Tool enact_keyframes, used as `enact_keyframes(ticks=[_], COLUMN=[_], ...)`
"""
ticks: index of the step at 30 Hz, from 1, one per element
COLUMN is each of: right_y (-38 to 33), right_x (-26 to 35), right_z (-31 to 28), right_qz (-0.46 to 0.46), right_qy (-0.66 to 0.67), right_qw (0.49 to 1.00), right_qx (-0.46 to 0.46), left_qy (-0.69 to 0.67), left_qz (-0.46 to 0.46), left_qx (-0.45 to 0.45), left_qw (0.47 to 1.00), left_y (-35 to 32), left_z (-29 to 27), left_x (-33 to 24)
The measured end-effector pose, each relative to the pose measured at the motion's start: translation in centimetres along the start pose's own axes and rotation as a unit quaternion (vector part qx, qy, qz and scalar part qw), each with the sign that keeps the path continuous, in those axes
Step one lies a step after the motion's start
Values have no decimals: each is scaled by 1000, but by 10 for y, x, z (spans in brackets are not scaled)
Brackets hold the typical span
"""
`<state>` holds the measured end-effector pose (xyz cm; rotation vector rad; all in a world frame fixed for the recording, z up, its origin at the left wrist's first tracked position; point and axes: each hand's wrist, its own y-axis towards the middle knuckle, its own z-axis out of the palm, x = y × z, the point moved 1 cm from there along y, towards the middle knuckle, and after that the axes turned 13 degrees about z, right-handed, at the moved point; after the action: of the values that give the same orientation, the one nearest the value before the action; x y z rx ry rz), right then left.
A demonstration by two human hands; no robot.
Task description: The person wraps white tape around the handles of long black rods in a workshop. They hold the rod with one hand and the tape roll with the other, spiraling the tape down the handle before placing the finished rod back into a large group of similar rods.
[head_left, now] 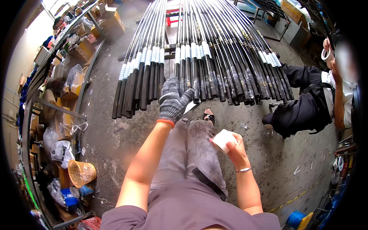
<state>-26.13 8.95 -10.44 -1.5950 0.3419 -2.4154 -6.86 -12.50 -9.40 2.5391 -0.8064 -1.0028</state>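
Many long black poles, which look like fishing rods, lie side by side with their dark grip ends toward me. Pale blue-white bands circle many of them, and clear film shines on several grips. Against the grip ends near the middle, my left hand wears a grey knitted glove with an orange cuff; its fingers reach forward and the thumb stands apart. A pale flat piece shows below that thumb. Bare, with a bracelet at the wrist, my right hand grips a roll of white tape above my right knee.
On the right a seated person in dark trousers holds another tape roll. Shelving with cardboard boxes and bags runs along the left, beside a yellow basket. Scraps lie on the concrete floor. A red stool stands beyond the poles.
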Motion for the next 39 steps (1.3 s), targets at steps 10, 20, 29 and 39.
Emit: enact_keyframes(ticks=[10, 20, 29, 39], right_y=[115, 114, 118, 71], right_x=[29, 27, 25, 26], right_z=[51, 23, 33, 27], right_qz=[-166, -107, -48, -31], right_qy=[-378, -371, -316, -291], right_qw=[903, 920, 945, 956], right_qx=[122, 65, 73, 35], left_qy=[-396, -339, -733, -702], left_qz=[-222, -166, -402, -457], left_qx=[-26, 49, -198, -197], left_qw=[891, 925, 511, 509], left_y=[5, -4, -91, -23], left_z=[6, 42, 35, 3], left_x=[2, 8, 59, 17])
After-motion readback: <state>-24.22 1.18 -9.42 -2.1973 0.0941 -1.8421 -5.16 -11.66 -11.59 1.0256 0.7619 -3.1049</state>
